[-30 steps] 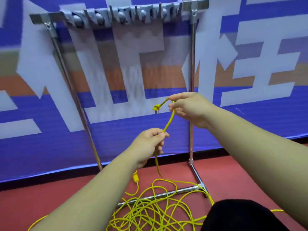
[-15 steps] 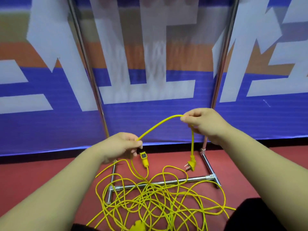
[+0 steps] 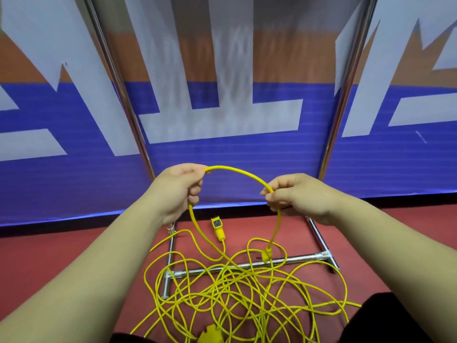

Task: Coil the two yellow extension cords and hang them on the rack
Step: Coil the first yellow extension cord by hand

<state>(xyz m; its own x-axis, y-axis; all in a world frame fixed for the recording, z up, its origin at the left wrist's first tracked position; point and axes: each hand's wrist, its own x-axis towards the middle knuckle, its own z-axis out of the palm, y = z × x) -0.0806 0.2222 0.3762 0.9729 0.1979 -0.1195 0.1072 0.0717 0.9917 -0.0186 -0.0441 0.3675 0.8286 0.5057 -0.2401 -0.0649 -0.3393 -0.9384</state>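
With the top cut off, the rack (image 3: 342, 100) shows only its uprights and floor bar, and the two yellow cords can't be told apart in the tangle (image 3: 235, 293) on the red floor (image 3: 49, 256). Raised side by side, left hand (image 3: 176, 191) and right hand (image 3: 301, 196) each pinch the cord arc (image 3: 237, 172) with curled fingers. The plug (image 3: 266, 254) dangles below the right hand. The socket end (image 3: 217, 229) lies just beyond the tangle, with a blue banner (image 3: 235, 154) behind.

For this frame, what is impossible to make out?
Head view only.
Rack: its top is cut off by the upper edge.
Cords: heaped on the floor, overlapping strands hide which belongs to which cord.
Yellow block: cut by the bottom edge, type unclear.
Plug hanging under the right hand: blurred, prongs unreadable.
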